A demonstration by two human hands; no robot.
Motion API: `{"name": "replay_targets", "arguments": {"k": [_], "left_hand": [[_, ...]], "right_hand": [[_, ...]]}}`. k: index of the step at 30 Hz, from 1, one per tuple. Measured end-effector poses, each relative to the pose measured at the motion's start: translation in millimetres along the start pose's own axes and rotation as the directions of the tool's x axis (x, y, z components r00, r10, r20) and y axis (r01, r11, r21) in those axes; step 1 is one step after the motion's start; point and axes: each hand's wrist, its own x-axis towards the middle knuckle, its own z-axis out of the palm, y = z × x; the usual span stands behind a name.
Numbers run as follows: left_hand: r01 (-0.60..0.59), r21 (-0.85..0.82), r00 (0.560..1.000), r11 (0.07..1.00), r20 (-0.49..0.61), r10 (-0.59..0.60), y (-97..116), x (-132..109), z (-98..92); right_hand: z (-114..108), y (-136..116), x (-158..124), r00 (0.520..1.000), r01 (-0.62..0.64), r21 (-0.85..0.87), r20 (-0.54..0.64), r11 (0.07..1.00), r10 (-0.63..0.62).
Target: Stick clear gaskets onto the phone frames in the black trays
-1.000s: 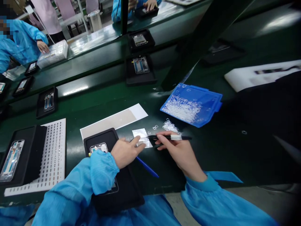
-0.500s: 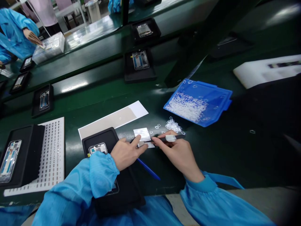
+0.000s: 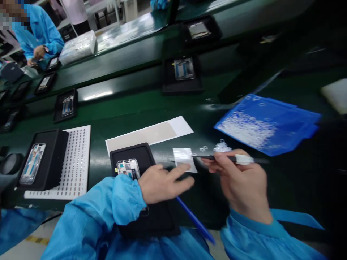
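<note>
the right hand (image 3: 241, 182), fingers pinching black tweezers (image 3: 242, 159), is drawing their tip back to the edge of the white square (image 3: 181, 155) on the worktop (image 3: 211, 191); the left hand (image 3: 164, 183), fingers spread, is seemingly steadying it.

1. The wearer's hands (image 3: 164, 183) numbered 2.
2. 1 dark tool (image 3: 242, 159) and 1 blue stick (image 3: 195, 220) showed.
3. 1 blue bin (image 3: 288, 122) showed, its white rings (image 3: 245, 130) too many to count.
4. 1 small sheet (image 3: 183, 155), 1 long strip (image 3: 151, 134), 1 perforated board (image 3: 77, 155) showed.
</note>
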Motion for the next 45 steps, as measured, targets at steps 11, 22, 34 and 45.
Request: {"name": "replay_targets", "arguments": {"k": [11,22,34,45], "left_hand": [[0.775,-0.398,0.624,0.490,0.364,-0.691,-91,-75,-32.4],[0.792,-0.260,0.596,0.553,0.528,-0.605,-98,-65,-33.7],[0.790,-0.217,0.589,0.574,0.526,-0.613,-97,-66,-30.9],[0.794,-0.206,0.585,0.571,0.513,-0.628,-95,-66,-30.7]], "right_hand": [[105,17,-33,0.823,0.139,-0.327,0.563,0.935,0.074],[116,26,-37,0.815,0.256,-0.397,0.578,0.882,0.024],[117,25,-38,0.815,0.292,-0.404,0.579,0.867,-0.005],[116,28,-39,0.820,0.269,-0.390,0.572,0.881,0.003]]}}
